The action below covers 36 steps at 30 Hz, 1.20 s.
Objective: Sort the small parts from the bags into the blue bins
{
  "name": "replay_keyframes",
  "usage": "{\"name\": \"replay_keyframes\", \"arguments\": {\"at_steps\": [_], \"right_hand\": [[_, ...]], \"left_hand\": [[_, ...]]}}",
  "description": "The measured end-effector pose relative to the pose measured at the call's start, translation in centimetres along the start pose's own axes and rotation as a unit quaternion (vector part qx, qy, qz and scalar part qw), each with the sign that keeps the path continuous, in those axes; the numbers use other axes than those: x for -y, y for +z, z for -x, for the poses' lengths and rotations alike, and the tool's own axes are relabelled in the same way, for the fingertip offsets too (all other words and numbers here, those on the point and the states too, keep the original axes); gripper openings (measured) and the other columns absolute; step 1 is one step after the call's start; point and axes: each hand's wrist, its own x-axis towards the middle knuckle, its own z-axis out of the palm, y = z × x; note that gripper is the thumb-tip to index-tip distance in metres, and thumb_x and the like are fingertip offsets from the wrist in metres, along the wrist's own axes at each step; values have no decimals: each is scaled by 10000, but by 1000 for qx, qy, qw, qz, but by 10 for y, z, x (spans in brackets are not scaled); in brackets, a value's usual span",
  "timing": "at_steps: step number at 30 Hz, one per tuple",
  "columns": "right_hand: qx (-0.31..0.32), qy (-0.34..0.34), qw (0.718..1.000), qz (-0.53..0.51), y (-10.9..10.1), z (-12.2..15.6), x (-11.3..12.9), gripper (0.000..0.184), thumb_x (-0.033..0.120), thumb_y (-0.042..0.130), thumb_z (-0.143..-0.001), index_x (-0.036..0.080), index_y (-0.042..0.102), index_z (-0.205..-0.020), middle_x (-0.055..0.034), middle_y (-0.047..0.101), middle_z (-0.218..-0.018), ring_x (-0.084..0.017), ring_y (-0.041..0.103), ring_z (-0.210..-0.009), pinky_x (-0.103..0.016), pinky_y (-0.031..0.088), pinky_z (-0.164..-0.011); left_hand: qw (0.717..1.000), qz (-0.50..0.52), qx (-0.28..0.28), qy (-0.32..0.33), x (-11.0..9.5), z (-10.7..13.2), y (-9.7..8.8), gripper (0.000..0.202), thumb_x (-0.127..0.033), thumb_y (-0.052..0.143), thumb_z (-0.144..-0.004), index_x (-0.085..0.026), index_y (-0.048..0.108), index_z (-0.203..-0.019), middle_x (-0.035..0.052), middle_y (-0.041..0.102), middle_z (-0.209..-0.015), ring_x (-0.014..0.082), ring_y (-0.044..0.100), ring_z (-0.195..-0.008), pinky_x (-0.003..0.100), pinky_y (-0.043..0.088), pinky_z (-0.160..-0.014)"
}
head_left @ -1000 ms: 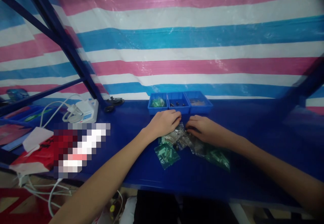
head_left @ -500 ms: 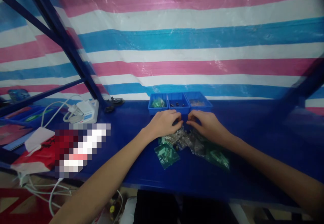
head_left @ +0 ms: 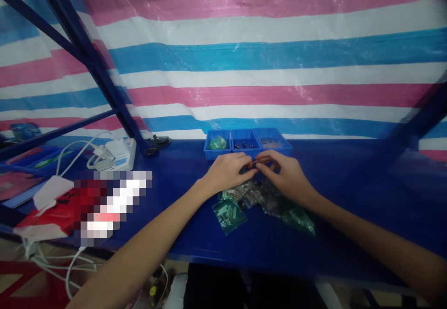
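Note:
My left hand (head_left: 232, 170) and my right hand (head_left: 281, 171) meet fingertip to fingertip above a pile of small plastic bags. Each has its thumb and fingers pinched together; a small dark thing seems to be between them, too small to name. Beneath them lie clear bags (head_left: 254, 196) with small metal-looking parts. A green-tinted bag (head_left: 229, 215) of pale strips sits at the near left of the pile, and another green bag (head_left: 299, 220) at the right, partly under my right wrist. Just beyond my fingers stands a blue three-part bin (head_left: 244, 144).
The bin's left part holds green bags (head_left: 218, 143), the middle several dark small parts, the right pale bags (head_left: 270, 142). At left are a white power strip (head_left: 120, 155), cables, a red bag (head_left: 66, 206) and a blue tray (head_left: 45, 157). A striped sheet (head_left: 261, 57) hangs behind the blue table (head_left: 349, 178).
My right hand has moved left and my hands, which were a little apart, now meet at the fingertips. The bags and the bin have stayed in place.

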Motion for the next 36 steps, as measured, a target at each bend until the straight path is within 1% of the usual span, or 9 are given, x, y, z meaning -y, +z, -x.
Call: {"name": "replay_keyframes", "arguments": {"at_steps": [7, 12, 16, 20, 24, 27, 30, 32, 36], "right_hand": [[10, -19, 1000, 4, 2, 4, 7, 146, 226, 545, -954, 205, 659, -1042, -42, 779, -960, -181, 741, -835, -258, 523, -661], [10, -28, 999, 37, 0, 5, 8, 223, 227, 484, -988, 202, 670, -1110, -31, 781, -879, -173, 734, -722, -256, 460, -538], [6, -32, 999, 29, -1, 4, 8, 238, 208, 548, -956, 202, 666, -1163, -40, 795, -982, -182, 756, -807, -254, 516, -605], [-14, -37, 998, 44, 0, 4, 4, 191, 249, 601, -947, 204, 682, -1114, -39, 798, -967, -192, 756, -799, -280, 549, -682], [-24, -31, 997, 64, -1, 3, 4, 147, 301, 618, -944, 197, 685, -1022, -34, 786, -871, -183, 724, -695, -280, 511, -622], [-19, -13, 998, 50, -3, 2, 8, 173, 333, 576, -970, 201, 685, -944, -18, 763, -787, -164, 684, -628, -270, 470, -576], [-16, -4, 999, 37, -3, 2, 10, 235, 335, 518, -996, 204, 685, -894, -7, 745, -742, -151, 641, -576, -273, 433, -552], [-16, -6, 999, 34, -3, 3, 10, 235, 330, 519, -993, 206, 689, -887, -8, 747, -754, -158, 646, -601, -277, 433, -569], [-6, -18, 999, 49, -3, 2, 9, 255, 322, 510, -995, 212, 688, -849, -8, 748, -773, -161, 651, -627, -281, 429, -597]], "left_hand": [[1000, -12, -4, 22, -1, 0, -3, 243, -364, 502, -1023, -173, 618, -929, 18, 663, -866, 144, 627, -771, 267, 435, -633], [1000, 2, -27, 2, -3, -1, -5, 321, -434, 456, -1049, -170, 604, -940, 18, 653, -875, 138, 617, -776, 264, 450, -666], [999, 14, -48, -16, -6, -1, -6, 322, -439, 430, -1059, -178, 605, -991, 19, 659, -919, 133, 620, -774, 265, 458, -672], [999, 18, -45, -11, -7, -1, -5, 324, -415, 381, -1076, -178, 601, -1051, 36, 672, -973, 151, 647, -844, 280, 493, -718], [999, 29, -42, -2, -8, -1, -4, 291, -349, 343, -1088, -178, 570, -1152, 51, 685, -1045, 160, 665, -890, 296, 521, -760], [998, 38, -53, 1, -10, -1, -5, 257, -269, 349, -1076, -173, 529, -1232, 73, 666, -1143, 164, 663, -950, 307, 534, -811], [998, 30, -45, 9, -12, -1, -6, 246, -291, 415, -1052, -168, 531, -1232, 89, 648, -1144, 171, 660, -931, 304, 543, -772], [999, 24, -43, 12, -12, 0, -6, 250, -334, 446, -1047, -169, 542, -1207, 89, 643, -1126, 172, 659, -914, 297, 542, -737], [999, 9, -48, 9, -12, 0, -5, 256, -355, 403, -1068, -171, 554, -1161, 77, 640, -1094, 168, 656, -918, 290, 539, -744]]}}
